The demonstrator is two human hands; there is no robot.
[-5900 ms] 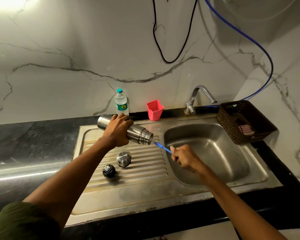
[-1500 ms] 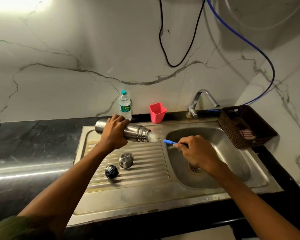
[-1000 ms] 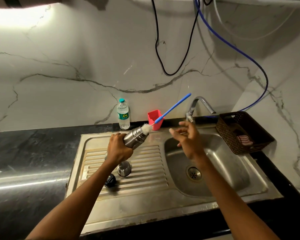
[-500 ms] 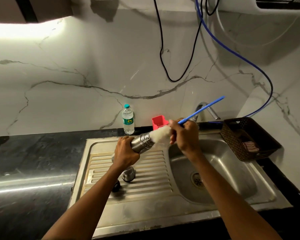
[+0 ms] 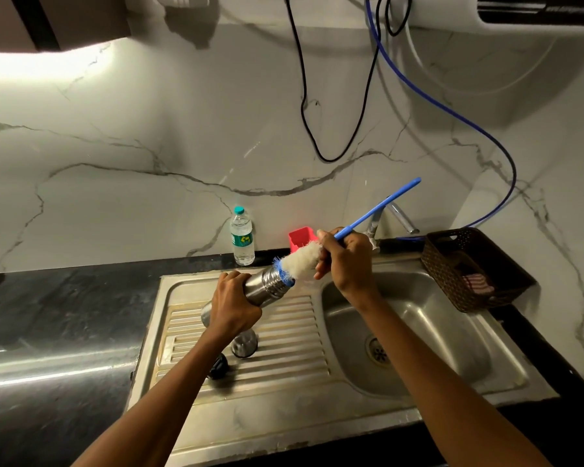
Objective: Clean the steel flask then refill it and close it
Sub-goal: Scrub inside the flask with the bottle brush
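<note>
The black tabletop (image 5: 64, 315) carries a steel sink unit, its ribbed drainboard (image 5: 284, 335) on the left and its basin (image 5: 418, 332) on the right, dry-looking as far as can be told, with the tap (image 5: 398, 217) behind showing no running water; the task sits in its cleaning stage, judged from the foam. The steel flask (image 5: 267, 286) is held tilted above the drainboard, mouth up toward the basin side, gripped round its body by the left hand (image 5: 231, 306); the right hand (image 5: 346, 261) is curled round the blue handle of a bottle brush (image 5: 300, 262), whose lathered white head stands mostly outside the mouth, only its tip at the rim. Rinsing, refilling and closing all seem left to do; a plastic water bottle (image 5: 242, 239) stands capped at the wall beside a red cup (image 5: 302, 237); the flask's steel cap (image 5: 245, 343) and a black stopper (image 5: 220, 364) lie on the drainboard below the left forearm, so the flask is open; a brown basket (image 5: 452, 264) sits at the right.
</note>
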